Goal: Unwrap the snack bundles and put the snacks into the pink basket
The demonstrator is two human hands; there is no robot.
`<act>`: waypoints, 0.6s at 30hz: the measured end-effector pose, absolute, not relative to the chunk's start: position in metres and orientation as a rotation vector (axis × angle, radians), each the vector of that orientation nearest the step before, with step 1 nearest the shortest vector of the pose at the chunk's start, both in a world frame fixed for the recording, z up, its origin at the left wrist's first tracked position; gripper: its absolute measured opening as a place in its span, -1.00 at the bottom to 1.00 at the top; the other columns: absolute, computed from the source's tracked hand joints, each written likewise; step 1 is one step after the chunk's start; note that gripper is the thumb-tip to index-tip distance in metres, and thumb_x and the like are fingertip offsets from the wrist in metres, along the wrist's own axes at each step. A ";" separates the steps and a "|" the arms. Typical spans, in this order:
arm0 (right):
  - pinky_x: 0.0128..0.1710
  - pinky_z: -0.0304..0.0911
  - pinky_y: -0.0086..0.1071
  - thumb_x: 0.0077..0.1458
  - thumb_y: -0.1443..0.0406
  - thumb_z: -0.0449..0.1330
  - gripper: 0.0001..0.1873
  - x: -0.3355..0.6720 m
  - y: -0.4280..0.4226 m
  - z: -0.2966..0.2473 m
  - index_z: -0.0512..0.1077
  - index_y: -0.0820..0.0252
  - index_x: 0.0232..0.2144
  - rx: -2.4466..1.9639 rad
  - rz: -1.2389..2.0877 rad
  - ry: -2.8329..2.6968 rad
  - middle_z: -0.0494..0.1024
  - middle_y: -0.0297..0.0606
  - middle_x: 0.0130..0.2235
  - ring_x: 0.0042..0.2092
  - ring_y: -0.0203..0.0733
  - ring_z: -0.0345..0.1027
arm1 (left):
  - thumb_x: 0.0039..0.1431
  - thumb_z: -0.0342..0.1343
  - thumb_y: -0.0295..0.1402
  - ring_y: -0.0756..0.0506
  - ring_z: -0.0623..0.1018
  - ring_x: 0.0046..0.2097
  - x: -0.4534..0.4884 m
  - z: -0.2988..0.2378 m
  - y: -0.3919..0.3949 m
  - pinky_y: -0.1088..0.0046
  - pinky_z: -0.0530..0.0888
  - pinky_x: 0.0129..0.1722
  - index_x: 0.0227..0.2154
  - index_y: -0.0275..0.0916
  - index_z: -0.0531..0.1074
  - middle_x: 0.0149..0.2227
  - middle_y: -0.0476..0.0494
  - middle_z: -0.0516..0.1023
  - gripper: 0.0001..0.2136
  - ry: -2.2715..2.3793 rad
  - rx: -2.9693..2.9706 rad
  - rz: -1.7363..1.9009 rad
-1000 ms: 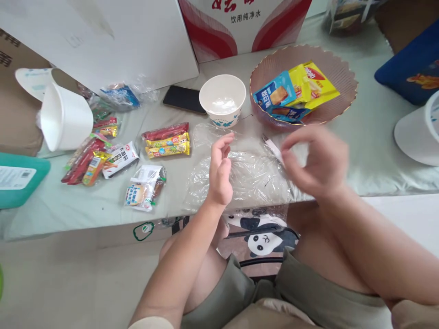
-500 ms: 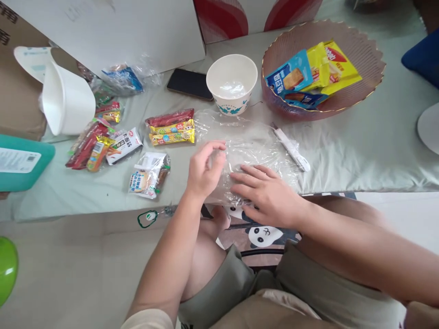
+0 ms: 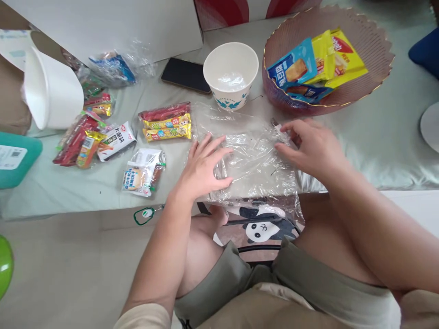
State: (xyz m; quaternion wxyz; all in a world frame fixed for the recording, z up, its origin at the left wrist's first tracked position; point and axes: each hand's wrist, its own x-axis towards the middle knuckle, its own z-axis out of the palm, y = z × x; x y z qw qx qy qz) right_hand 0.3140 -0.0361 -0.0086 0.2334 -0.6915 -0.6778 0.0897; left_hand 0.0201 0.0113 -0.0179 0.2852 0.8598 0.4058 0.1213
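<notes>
A clear plastic bag (image 3: 247,160) lies spread at the table's front edge, its near side hanging over. My left hand (image 3: 204,169) rests on the bag's left part, fingers spread and holding nothing. At the bag's upper right, my right hand (image 3: 313,146) is over a slim white stick-like thing (image 3: 277,125). Only the dark-tipped end of that thing shows; the hand hides the rest. Its thumb and forefinger are bent with a gap between them. Behind the bag stands a white paper bowl (image 3: 230,93) with a leaf print and clear wrapping inside.
A pink gold-rimmed bowl (image 3: 370,87) with snack packets (image 3: 343,59) stands at back right. A phone (image 3: 187,74) lies behind snack bars (image 3: 166,123). Further left are wrapped snacks (image 3: 116,141), a biscuit packet (image 3: 144,171), white paper bowls (image 3: 56,91) and a teal container (image 3: 17,160).
My right hand has moved off the bag's middle, up and right over the slim white thing. My left hand has spread its fingers flat on the bag, which now looks smoother.
</notes>
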 end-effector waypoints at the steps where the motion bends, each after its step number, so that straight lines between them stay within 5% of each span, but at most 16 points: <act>1: -0.33 0.37 -0.15 0.10 0.14 0.25 -0.83 0.313 -0.037 -0.008 0.53 0.05 -0.29 -1.883 0.251 -1.849 0.59 -0.18 -0.31 -0.32 -0.02 0.44 | -0.14 0.47 -0.29 -0.53 0.12 0.52 0.019 -0.017 0.012 -0.41 -0.10 0.47 0.11 0.03 0.50 0.44 -0.14 0.32 -0.35 1.075 2.301 0.311; 6: -0.36 0.39 -0.20 0.15 0.17 0.22 -0.81 0.311 -0.036 0.004 0.32 0.05 -0.45 -1.856 0.586 -1.447 0.57 -0.29 -0.43 -0.41 -0.13 0.45 | -0.18 0.47 -0.33 -0.52 0.16 0.50 0.018 -0.015 0.012 -0.39 -0.10 0.48 0.13 0.04 0.50 0.42 -0.15 0.36 -0.31 1.058 2.283 0.273; 10: -0.37 0.44 -0.28 0.12 0.24 0.24 -0.87 0.310 -0.035 0.013 0.36 0.09 -0.42 -1.682 0.846 -1.037 0.54 -0.36 -0.48 -0.44 -0.22 0.48 | -0.19 0.47 -0.34 -0.52 0.14 0.51 0.019 -0.010 0.011 -0.39 -0.10 0.47 0.15 0.03 0.48 0.43 -0.17 0.34 -0.27 1.061 2.297 0.221; 15: -0.64 0.13 -0.37 0.14 0.26 0.26 -0.91 0.312 -0.034 0.022 0.44 0.08 -0.40 -1.802 0.795 -0.938 0.41 -0.42 -0.62 -0.66 -0.33 0.16 | -0.17 0.47 -0.31 -0.50 0.13 0.52 0.018 -0.009 0.011 -0.39 -0.09 0.47 0.18 0.03 0.45 0.45 -0.17 0.31 -0.26 1.055 2.327 0.173; 18: -0.61 0.16 -0.31 0.16 0.21 0.27 -0.90 0.319 -0.038 0.024 0.44 0.04 -0.37 -1.845 0.644 -0.970 0.37 -0.42 -0.64 -0.63 -0.24 0.23 | -0.16 0.48 -0.29 -0.50 0.12 0.52 0.017 -0.010 0.012 -0.38 -0.09 0.48 0.19 0.02 0.44 0.44 -0.19 0.31 -0.25 1.042 2.341 0.160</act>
